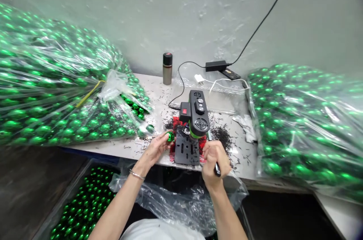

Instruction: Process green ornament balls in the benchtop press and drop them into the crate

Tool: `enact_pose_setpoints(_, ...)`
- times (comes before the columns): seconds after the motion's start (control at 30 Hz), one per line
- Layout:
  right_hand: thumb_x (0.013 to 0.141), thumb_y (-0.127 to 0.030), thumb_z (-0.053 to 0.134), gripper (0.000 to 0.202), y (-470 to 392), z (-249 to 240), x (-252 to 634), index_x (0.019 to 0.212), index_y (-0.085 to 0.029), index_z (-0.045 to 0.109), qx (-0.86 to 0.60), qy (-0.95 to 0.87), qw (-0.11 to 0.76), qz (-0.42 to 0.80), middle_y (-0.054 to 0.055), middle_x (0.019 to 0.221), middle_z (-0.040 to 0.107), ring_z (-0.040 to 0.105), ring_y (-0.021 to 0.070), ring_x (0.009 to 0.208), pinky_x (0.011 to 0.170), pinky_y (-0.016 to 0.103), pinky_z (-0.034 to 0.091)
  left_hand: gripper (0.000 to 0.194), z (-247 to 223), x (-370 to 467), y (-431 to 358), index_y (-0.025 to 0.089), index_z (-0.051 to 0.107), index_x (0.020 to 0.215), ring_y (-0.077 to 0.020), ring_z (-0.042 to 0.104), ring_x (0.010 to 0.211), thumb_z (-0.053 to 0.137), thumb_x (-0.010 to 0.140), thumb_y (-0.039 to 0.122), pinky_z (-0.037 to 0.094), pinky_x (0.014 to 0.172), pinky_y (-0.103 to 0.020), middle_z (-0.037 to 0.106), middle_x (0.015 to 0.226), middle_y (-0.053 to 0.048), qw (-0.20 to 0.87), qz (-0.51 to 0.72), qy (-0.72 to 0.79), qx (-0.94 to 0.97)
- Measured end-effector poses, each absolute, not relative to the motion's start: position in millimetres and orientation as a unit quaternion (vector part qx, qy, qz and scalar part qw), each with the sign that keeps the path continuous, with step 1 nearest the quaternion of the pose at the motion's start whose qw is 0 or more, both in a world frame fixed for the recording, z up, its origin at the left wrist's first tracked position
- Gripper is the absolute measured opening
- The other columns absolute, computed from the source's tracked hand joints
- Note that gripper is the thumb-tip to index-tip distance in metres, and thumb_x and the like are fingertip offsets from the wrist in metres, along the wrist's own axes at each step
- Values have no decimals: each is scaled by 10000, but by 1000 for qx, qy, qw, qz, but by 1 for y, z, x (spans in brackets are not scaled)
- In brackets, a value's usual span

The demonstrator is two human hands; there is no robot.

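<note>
My left hand (157, 147) pinches a shiny green ball (170, 137) between thumb and fingers, just left of a small black bench press machine (199, 113). My right hand (216, 162) is wrapped round the black-ended lever (217, 169) at the machine's right side. Under the machine's head lies a slotted black base plate (186, 149), set over something red (202, 144). Another green ball (150, 128) rests on the table near the mouth of the left bag. What sits right under the head is mostly hidden.
Big clear bags of green balls stand left (56, 81) and right (306, 126). Behind the machine are a bottle (167, 69), a power adapter (217, 66) and cables. Dark scraps (222, 138) litter the table. Below are a bin of green balls (87, 198) and plastic sheeting (176, 198).
</note>
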State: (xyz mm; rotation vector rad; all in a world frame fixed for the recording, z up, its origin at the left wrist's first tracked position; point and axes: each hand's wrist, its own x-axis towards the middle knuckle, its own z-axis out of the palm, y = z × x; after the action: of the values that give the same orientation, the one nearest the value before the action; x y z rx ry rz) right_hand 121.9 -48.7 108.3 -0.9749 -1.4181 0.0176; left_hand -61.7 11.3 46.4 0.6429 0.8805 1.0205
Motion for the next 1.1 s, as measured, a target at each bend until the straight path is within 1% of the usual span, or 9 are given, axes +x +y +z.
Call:
enact_pose_setpoints(0.13, 914, -82, 414, 295, -50, 106, 122, 648, -204, 449, -430, -629, 647, 4, -15, 644, 500, 509, 113, 613, 550, 261, 395, 330, 35, -37, 7, 154, 673, 1112, -155, 703, 816, 724, 808, 272, 572, 792, -289, 737, 970, -78, 741, 450, 415, 276)
enact_pose_setpoints(0.23, 913, -83, 420, 293, -50, 106, 122, 648, -204, 448, -434, -631, 643, 3, -16, 647, 500, 506, 110, 614, 552, 258, 395, 328, 30, -25, 7, 148, 659, 1121, -175, 709, 868, 706, 820, 269, 568, 864, -335, 733, 1018, -83, 704, 446, 446, 327)
enact_pose_setpoints(0.3, 912, -85, 423, 289, -50, 107, 122, 650, -205, 448, -432, -632, 644, 0, -15, 646, 500, 508, 111, 618, 553, 258, 396, 336, 28, -18, 5, 148, 659, 1130, -187, 698, 891, 695, 823, 281, 562, 861, -341, 735, 1021, -81, 640, 429, 481, 418)
enact_pose_setpoints(0.4, 913, -93, 421, 294, -50, 107, 122, 644, -208, 446, -433, -633, 642, -3, -11, 638, 497, 510, 119, 619, 551, 265, 401, 352, 27, -12, 2, 166, 667, 1143, -216, 680, 898, 681, 829, 325, 545, 867, -377, 737, 998, -79, 492, 382, 520, 584)
enact_pose_setpoints(0.5, 912, -90, 415, 288, -50, 106, 122, 653, -212, 449, -432, -634, 642, -9, -11, 634, 492, 519, 125, 627, 551, 268, 406, 335, 28, -10, -2, 161, 667, 1143, -259, 661, 991, 665, 846, 315, 508, 938, -430, 720, 1071, -112, 353, 350, 506, 705)
enact_pose_setpoints(0.6, 912, -88, 416, 282, -50, 105, 123, 660, -212, 445, -431, -636, 640, -12, -12, 637, 494, 521, 123, 632, 560, 268, 410, 294, 27, -9, -3, 144, 657, 1133, -277, 643, 1050, 634, 875, 284, 500, 956, -438, 698, 1116, -135, 269, 337, 477, 766)
enact_pose_setpoints(0.77, 914, -89, 423, 278, -49, 103, 123, 665, -210, 447, -427, -633, 646, -1, -15, 636, 488, 517, 124, 642, 571, 268, 413, 267, 26, -6, -1, 160, 637, 1140, -264, 653, 999, 578, 922, 301, 519, 909, -428, 690, 1079, -125, 211, 327, 469, 793)
enact_pose_setpoints(0.97, 921, -112, 418, 277, -51, 99, 123, 664, -211, 454, -431, -631, 645, 2, -11, 647, 501, 522, 131, 639, 576, 280, 413, 286, 15, -3, -4, 173, 651, 1125, -268, 624, 1032, 570, 933, 368, 474, 922, -437, 689, 1115, -122, 163, 345, 480, 790)
enact_pose_setpoints(1.1, 932, -148, 407, 261, -50, 85, 126, 683, -209, 460, -420, -644, 640, -10, -4, 688, 520, 503, 125, 619, 575, 285, 412, 280, 8, -3, -5, 195, 660, 1128, -262, 615, 1028, 583, 927, 374, 453, 918, -430, 694, 1108, -107, 152, 360, 485, 783)
